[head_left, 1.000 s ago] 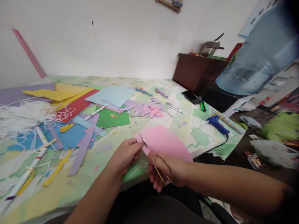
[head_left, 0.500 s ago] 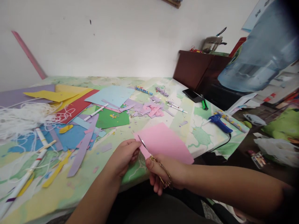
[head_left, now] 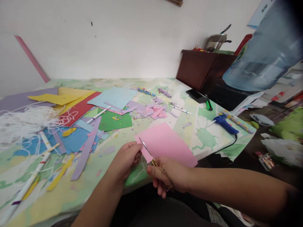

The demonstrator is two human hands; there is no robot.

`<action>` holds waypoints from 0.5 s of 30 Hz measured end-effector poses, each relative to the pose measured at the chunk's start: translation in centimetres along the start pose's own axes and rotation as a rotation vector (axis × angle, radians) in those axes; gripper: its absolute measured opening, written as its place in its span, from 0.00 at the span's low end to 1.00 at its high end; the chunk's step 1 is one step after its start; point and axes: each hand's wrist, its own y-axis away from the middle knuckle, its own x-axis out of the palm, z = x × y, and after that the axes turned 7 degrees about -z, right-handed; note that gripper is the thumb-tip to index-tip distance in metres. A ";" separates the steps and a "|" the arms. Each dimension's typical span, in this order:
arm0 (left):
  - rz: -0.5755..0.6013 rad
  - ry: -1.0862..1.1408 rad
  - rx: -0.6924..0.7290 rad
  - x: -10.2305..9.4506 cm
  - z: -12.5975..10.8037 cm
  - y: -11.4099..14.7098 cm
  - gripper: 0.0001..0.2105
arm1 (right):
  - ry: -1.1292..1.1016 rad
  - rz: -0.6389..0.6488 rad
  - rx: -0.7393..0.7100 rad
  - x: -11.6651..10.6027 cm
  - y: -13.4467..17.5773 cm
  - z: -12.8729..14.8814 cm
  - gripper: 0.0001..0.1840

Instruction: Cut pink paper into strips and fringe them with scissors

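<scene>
A pink sheet of paper (head_left: pixel 165 143) lies at the table's front edge, its right corner reaching past the edge. My left hand (head_left: pixel 126 157) pinches the sheet's left edge between thumb and fingers. In my right hand (head_left: pixel 165 176) is a pair of scissors (head_left: pixel 155 162) with gold-coloured handles, my fingers wrapped through and round them. The scissors' blades point up and left along the sheet's left side, close to my left fingertips. A narrow strip of pink lies left of the blades. The lower part of the handles is partly hidden by my right hand.
White string (head_left: pixel 30 121) tangles over coloured sheets at the left. Pink and purple scraps (head_left: pixel 153 110) lie mid-table, behind the pink sheet. To the right are a blue glue gun (head_left: pixel 224 124), its cord over the edge, and a phone (head_left: pixel 196 95). A large water bottle (head_left: pixel 258 63) stands beyond.
The scissors' blades look slightly more closed and my right thumb has shifted a little. The view has moved slightly. Both hands keep their holds.
</scene>
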 end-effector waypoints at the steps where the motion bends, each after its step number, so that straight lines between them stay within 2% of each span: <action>1: 0.004 0.008 -0.003 0.0 0.0 0.0 0.14 | -0.011 -0.003 -0.001 0.0 0.0 0.0 0.23; 6: 0.005 0.047 -0.016 -0.2 0.2 -0.1 0.14 | -0.039 0.023 -0.032 -0.4 -0.3 -0.1 0.21; 15: -0.018 0.052 0.001 -0.4 0.3 -0.3 0.14 | 0.007 0.032 -0.038 -0.8 -0.7 -0.1 0.27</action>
